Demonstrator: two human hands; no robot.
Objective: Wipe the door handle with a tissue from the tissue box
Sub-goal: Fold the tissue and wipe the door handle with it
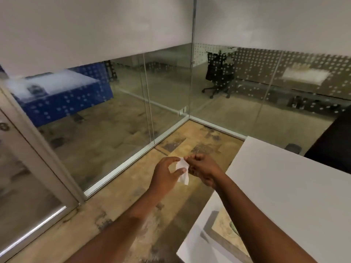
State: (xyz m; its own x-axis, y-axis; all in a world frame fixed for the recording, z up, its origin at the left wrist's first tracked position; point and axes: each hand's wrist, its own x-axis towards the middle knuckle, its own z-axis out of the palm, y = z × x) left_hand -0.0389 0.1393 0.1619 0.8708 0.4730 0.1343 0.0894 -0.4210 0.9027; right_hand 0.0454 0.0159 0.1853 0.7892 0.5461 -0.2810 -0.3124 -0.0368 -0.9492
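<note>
A small white tissue point(182, 172) hangs between my two hands above the floor, in the lower middle of the head view. My left hand point(166, 174) pinches its left edge between thumb and fingers. My right hand point(201, 170) grips its top right corner with closed fingers. Both forearms reach forward from the bottom of the frame. A glass door with a pale frame point(40, 158) stands at the left; a small round metal fitting point(4, 126) shows at its far left edge. No door handle and no tissue box can be seen.
Glass partition walls point(133, 95) with frosted upper bands run ahead and meet in a corner. A white table point(284, 186) fills the lower right. Behind the glass stand a black office chair point(218, 76) and a blue desk point(62, 95). Worn wood-pattern floor lies below my hands.
</note>
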